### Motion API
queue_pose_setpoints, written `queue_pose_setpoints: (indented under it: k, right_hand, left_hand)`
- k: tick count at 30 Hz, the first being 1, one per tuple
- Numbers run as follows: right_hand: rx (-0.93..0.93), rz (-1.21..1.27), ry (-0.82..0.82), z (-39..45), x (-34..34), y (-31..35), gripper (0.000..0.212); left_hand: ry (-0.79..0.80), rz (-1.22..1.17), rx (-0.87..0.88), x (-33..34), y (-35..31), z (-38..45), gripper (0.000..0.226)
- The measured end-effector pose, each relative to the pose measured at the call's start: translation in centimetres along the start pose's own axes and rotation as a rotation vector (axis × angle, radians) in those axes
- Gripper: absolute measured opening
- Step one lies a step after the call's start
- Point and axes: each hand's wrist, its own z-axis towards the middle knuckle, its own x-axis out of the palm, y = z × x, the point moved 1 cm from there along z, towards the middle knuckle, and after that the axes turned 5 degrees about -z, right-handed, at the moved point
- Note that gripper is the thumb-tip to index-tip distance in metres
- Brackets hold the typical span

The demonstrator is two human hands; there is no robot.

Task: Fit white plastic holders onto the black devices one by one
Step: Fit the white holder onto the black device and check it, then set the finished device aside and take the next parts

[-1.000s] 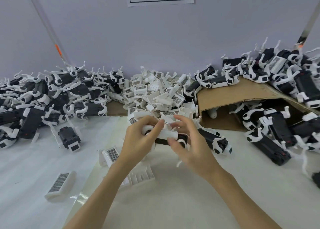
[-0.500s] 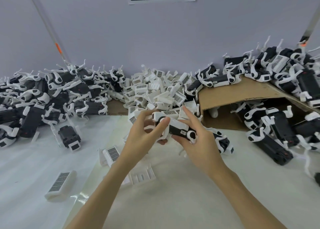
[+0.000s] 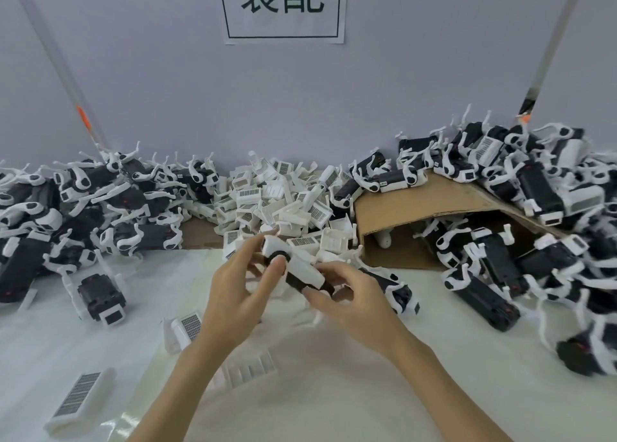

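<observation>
White sheeting covers the surface (image 3: pixel 334 391). Above its middle, left hand (image 3: pixel 233 294) and right hand (image 3: pixel 350 298) pinch one black device (image 3: pixel 312 283), white holder (image 3: pixel 302 268) on top. Square it, then press evenly.

On the tabletop (image 3: pixel 334 391), a heap of holders (image 3: pixel 283 201) sits centre-back against the wall; device piles (image 3: pixel 83 208) lie left and right, the right one over a cardboard sheet (image 3: pixel 417 201).
</observation>
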Motion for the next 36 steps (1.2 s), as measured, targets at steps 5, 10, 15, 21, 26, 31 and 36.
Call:
queue_pose_setpoints:
  k: [5,10,15,21,26,31,36]
  right_hand:
    - [0.093,0.174,-0.142,1.1,-2.2,0.6,0.018]
    - [0.200,0.711,-0.264,5.7,-10.1,3.4,0.031]
    - [0.066,0.906,-0.486,9.7,-19.6,5.9,0.125]
    - [0.180,1.029,-0.161,8.5,-15.3,2.5,0.044]
    - [0.310,0.959,-0.069,4.9,-5.9,0.0,0.026]
    - [0.254,0.759,-0.037,3.8,-1.7,0.2,0.026]
    - [0.093,0.502,-0.052,2.6,-0.8,0.5,0.027]
  left_hand:
    - [-0.072,-0.010,-0.058,-0.8,0.6,0.3,0.052]
    - [-0.014,0.150,-0.024,-0.7,1.1,0.4,0.034]
    - [0.100,0.298,0.038,-0.4,1.6,0.2,0.036]
    - [0.125,0.412,0.087,-0.4,1.6,0.3,0.037]
    - [0.080,0.524,0.039,-0.9,1.2,0.3,0.021]
    - [-0.114,0.779,-0.158,-3.5,2.4,1.1,0.019]
    - [-0.201,1.056,-0.697,-8.2,4.8,1.0,0.042]
